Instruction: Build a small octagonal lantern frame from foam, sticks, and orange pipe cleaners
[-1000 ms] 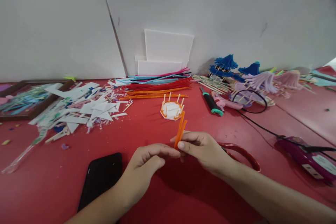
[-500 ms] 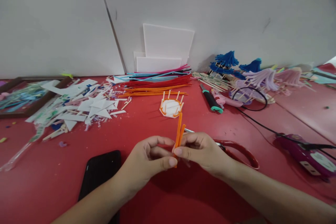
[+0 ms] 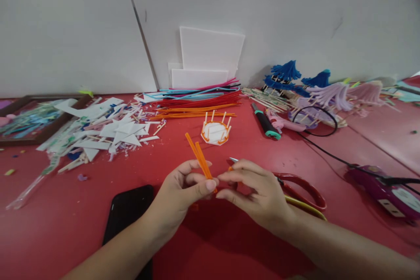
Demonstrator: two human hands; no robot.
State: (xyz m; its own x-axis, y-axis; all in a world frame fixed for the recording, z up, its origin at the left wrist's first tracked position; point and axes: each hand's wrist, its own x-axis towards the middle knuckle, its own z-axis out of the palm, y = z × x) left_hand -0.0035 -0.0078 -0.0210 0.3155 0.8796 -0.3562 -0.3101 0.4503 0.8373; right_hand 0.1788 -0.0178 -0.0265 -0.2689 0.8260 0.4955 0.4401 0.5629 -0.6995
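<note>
My left hand [image 3: 183,188] pinches a few short orange pipe cleaner pieces [image 3: 200,156] between thumb and fingers; they slant up to the left. Close beside its fingertips is my right hand [image 3: 259,190], thumb and index finger curved and a little apart, with nothing plainly between them. A small orange bit shows behind the right fingers; whether it is touched cannot be made out. Beyond the hands, a white many-sided base [image 3: 215,133] carries upright sticks with orange pipe cleaner wound low around them. Scissors [image 3: 306,188] with red and yellow handles lie partly under my right hand.
A black phone [image 3: 129,210] lies at left. Behind are rows of pipe cleaners [image 3: 200,103] and white boards [image 3: 210,52]. White scraps [image 3: 123,133] pile up left. Rightward sit a cutter [image 3: 265,123], a pink glue gun [image 3: 284,122], a power strip [image 3: 387,192] and small pavilion models [image 3: 284,76].
The orange pieces have tilted from nearly upright to leaning left, now held by my left hand alone. My right hand has let go and moved slightly right.
</note>
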